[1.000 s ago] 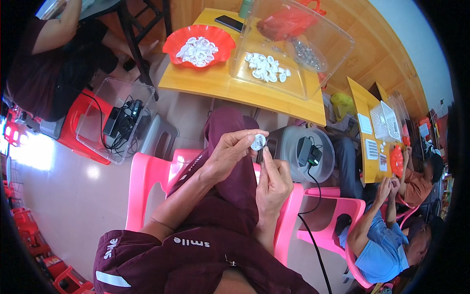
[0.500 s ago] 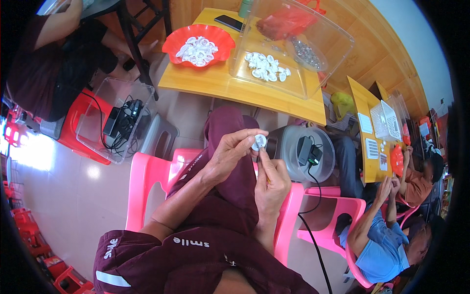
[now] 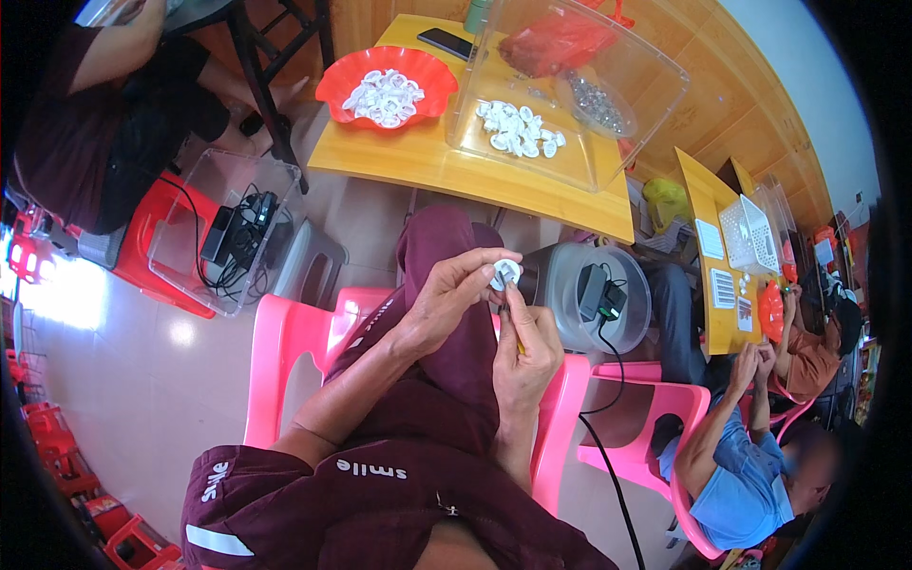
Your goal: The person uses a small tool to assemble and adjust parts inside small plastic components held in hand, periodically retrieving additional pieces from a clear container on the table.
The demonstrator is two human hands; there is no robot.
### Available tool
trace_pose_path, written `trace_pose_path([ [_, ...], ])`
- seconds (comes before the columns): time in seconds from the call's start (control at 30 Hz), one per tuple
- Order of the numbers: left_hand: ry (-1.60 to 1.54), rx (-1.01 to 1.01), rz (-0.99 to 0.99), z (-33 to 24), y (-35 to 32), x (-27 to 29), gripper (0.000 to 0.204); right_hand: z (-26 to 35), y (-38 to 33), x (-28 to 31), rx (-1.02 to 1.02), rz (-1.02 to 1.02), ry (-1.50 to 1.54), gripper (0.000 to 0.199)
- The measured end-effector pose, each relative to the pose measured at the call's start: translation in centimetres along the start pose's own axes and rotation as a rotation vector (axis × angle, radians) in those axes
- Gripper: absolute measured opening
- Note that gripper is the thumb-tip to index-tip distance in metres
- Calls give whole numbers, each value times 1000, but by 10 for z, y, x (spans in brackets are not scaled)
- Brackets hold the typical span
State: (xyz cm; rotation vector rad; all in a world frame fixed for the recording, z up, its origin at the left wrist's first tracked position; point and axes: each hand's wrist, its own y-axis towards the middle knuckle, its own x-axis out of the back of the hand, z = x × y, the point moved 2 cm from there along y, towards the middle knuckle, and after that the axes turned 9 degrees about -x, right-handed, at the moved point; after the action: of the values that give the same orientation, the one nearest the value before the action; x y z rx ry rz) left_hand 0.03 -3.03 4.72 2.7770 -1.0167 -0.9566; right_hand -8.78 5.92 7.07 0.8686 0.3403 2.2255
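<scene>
Left hand (image 3: 445, 296) pinches a white ring (image 3: 504, 275); right hand (image 3: 525, 350) is closed on a thin tool (mostly hidden) — yellow table (image 3: 446, 166) far, pale floor (image 3: 171, 361) left.

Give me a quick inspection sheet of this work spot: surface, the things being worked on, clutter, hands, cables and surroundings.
Surface: yellow wooden table ahead of the knees; work is done over the lap.
Job's things: small white round part pinched in the left hand; thin yellow tool, mostly hidden, in the right hand. More white parts in the red bowl and the clear plastic bin.
Clutter: dark phone on the table; red bag in the bin.
Hands: both closed around their items, close together.
Cables: black cable trailing from an adapter on the grey round container; tangled cables in the clear floor box.
Surroundings: pink plastic chairs, other seated people working.
</scene>
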Motion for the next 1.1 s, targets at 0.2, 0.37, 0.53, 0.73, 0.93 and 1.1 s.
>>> trace_pose_path([
  [0.2, 81, -44, -18, -2, 0, -3, 29, 1, -2, -4, 2, -26, -3, 39],
  [0.37, 69, -92, -94, 4, 0, -2, 28, 1, -3, -7, -27, -19, 24, 38],
  [0.53, 38, -134, -162, 4, -1, -2, 21, 0, -4, -8, -23, -28, 33, 38],
  [0.73, 51, -165, -174, 9, -1, 1, 17, 0, -7, -9, -20, -39, -66, 40],
  [0.93, 24, -89, -173, 7, 0, 1, 21, -5, -5, -8, -15, -58, -43, 39],
  [1.1, -34, -68, -167, 5, 2, 2, 23, -6, -2, -4, -23, -43, -39, 39],
])
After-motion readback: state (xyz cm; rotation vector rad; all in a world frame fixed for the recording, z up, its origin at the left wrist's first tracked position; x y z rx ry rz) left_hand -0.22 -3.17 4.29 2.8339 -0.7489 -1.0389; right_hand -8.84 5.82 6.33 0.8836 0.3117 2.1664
